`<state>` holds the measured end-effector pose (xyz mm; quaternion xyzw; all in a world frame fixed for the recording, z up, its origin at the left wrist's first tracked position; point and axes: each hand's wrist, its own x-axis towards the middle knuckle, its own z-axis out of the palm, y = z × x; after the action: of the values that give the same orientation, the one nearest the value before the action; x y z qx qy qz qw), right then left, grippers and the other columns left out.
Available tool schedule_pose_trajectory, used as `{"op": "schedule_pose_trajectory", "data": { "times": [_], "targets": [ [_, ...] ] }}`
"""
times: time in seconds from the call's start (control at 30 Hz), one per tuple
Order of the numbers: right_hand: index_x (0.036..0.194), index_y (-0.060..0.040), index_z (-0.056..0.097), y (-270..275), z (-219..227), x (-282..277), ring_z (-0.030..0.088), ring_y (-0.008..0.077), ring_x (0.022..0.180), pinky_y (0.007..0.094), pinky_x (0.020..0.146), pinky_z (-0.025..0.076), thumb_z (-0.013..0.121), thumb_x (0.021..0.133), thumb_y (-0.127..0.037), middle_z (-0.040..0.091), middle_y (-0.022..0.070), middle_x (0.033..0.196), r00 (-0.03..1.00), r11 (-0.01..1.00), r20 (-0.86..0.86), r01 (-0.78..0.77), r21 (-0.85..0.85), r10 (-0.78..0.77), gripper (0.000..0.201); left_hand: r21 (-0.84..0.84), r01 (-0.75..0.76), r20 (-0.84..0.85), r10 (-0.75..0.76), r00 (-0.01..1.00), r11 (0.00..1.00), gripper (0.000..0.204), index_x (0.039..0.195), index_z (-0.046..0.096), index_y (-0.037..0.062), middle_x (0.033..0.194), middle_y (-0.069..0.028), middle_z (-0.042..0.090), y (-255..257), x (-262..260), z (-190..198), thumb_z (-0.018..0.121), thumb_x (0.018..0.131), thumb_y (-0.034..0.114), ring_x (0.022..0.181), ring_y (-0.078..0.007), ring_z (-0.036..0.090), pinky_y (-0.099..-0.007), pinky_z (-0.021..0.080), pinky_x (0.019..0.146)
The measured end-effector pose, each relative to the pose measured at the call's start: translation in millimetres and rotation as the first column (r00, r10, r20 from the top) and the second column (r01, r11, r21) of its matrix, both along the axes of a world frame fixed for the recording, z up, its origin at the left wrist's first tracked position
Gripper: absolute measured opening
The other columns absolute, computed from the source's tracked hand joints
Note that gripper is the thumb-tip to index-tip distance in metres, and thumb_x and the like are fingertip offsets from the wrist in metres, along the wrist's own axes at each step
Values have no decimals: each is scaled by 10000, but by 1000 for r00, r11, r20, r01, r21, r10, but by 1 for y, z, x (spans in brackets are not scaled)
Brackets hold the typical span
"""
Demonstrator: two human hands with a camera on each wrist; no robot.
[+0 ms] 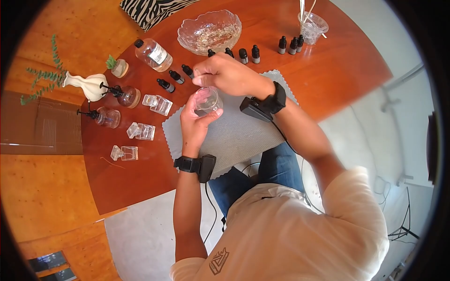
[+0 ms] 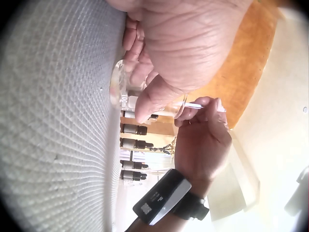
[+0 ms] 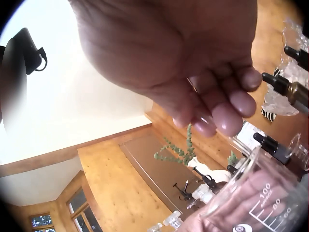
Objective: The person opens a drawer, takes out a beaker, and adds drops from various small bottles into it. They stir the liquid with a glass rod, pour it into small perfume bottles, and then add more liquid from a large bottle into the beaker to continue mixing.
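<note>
My left hand [image 1: 193,124] holds a clear glass beaker [image 1: 212,102] over the grey mat, fingers and thumb wrapped round its sides. White volume marks show on the beaker [image 3: 270,205] in the right wrist view. Just above its mouth is my right hand [image 1: 232,77], palm down with curled fingers. Between those fingertips a thin pale rod [image 2: 194,105] is pinched, pointing into the beaker's opening in the left wrist view. Most of the rod is hidden by the hand in the head view.
Several black-capped dropper bottles [image 1: 176,77] line the mat's [image 1: 234,136] far side. Behind stand a scalloped glass bowl [image 1: 187,40], a large clear bottle [image 1: 149,56] and a plastic cup [image 1: 313,33] with sticks. Square glass bottles [image 1: 162,106], pump bottles [image 1: 108,118] and a white vase [image 1: 89,84] occupy the left.
</note>
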<state>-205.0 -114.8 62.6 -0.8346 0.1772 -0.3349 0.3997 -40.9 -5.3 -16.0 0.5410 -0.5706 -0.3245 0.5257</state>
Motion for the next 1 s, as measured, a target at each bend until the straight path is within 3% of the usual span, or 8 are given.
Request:
{"op": "schedule_pose_trajectory", "data": {
  "times": [0.13,0.27,0.4,0.43,0.53,0.73,0.87,1.0],
  "targets": [
    [857,51,613,7,-15,14,507,255,620,364,640,454,651,983,-147,516,157,664,988,989,85,-134,57,129,237,110,24,-90,-14,996,994,547,1234,639,-14,1160,-78,699,2,2,0,876,746,62,1053,-161,646,-322,514,948],
    [854,56,598,4,-5,6,492,336,647,372,642,454,643,993,-147,536,212,706,993,990,81,94,-104,-86,251,12,18,-15,-18,1000,1000,532,1218,652,0,1146,-77,704,0,0,3,877,741,65,1027,-144,649,-306,525,912],
    [863,31,648,17,-3,11,632,295,656,405,633,479,652,965,-120,635,181,723,986,982,117,-131,134,116,182,132,27,-69,-18,997,991,557,1246,660,27,1152,-68,714,5,4,8,877,735,71,1044,-145,657,-306,524,922],
    [855,34,638,16,-9,15,598,197,641,366,624,476,654,982,-133,621,117,689,989,998,138,-51,47,44,211,117,48,-136,-32,990,992,595,1272,658,38,1169,-72,727,4,4,3,880,722,83,1087,-171,671,-324,520,956],
    [856,43,632,9,-7,8,567,163,640,347,634,481,658,985,-135,597,70,671,990,977,83,94,193,-111,221,49,42,-75,-38,996,998,618,1319,628,18,1189,-53,707,2,5,-1,863,748,48,1109,-151,650,-309,505,967],
    [868,42,643,20,-11,20,529,133,633,315,603,446,661,988,-138,565,52,652,989,994,138,-72,85,60,218,84,-1,-24,3,1000,996,614,1269,671,72,1174,-95,745,3,8,-1,889,699,131,1108,-234,693,-352,524,975],
    [893,35,651,7,-5,2,548,131,702,301,641,442,654,996,-132,601,62,735,993,980,-56,109,165,-102,197,7,-25,-35,25,999,1000,630,1273,669,75,1178,-103,747,3,5,-2,898,692,150,1109,-253,694,-367,525,982],
    [885,33,654,18,-7,12,529,128,683,292,641,437,648,1001,-130,583,58,718,993,984,5,-117,131,117,200,207,-8,88,-11,996,978,666,1349,627,35,1300,-82,699,7,8,12,894,743,111,1203,-175,646,-329,468,1063]
  ]
}}
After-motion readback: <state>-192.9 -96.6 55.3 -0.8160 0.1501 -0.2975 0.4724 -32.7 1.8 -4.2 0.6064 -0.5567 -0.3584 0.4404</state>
